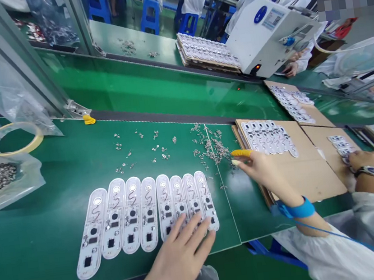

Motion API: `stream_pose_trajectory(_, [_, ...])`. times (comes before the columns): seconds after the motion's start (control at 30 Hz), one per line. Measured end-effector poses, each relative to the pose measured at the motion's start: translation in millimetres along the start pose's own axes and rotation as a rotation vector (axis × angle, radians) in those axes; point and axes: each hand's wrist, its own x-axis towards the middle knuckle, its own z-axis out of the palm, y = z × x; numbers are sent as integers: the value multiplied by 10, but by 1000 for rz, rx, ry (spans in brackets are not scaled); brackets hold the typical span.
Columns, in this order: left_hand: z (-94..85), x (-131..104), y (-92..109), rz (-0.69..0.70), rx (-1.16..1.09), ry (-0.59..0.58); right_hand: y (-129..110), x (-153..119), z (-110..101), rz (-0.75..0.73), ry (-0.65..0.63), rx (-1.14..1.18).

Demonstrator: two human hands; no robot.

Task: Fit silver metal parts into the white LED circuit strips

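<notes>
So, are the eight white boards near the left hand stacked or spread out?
Spread out: the white boards lie side by side in one row.

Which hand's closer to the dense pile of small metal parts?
Right. The right hand has its fingertips just beside the pile's right edge; the left hand is farther off, over the near ends of the white boards.

Lit brightly and evenly, shading only softly on the green surface (40, 249). Glinting off the clear plastic (13, 88) at left. Stretched and softened toward the edges, coarsely pixelated in the upper right corner.
</notes>
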Motion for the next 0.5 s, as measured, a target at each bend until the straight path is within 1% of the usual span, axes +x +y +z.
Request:
stream_pose_trajectory(0.03, [30,49,24,4,4,-19,92,-25,0,4,-13,-17])
stream_pose_trajectory(0.1, [102,125,68,-21,7,-37,150,-99,34,-49,-33,-6])
stream_pose_trajectory(0.17, [163,158,100,-56,8,-42,81,-173,88,-159,-59,-5])
stream_pose_trajectory(0.23, [192,156,114,-72,17,-42,-38,-214,139,-294,-106,-31])
stream_pose_trajectory(0.33, [181,136,108,-73,30,-42,-176,-199,195,-434,-212,-157])
stream_pose_trajectory(0.43, [121,123,88,-64,20,-38,-225,-141,219,-466,-294,-336])
stream_pose_trajectory(0.5, [42,113,77,-59,-37,-37,-262,-117,201,-466,-301,-375])
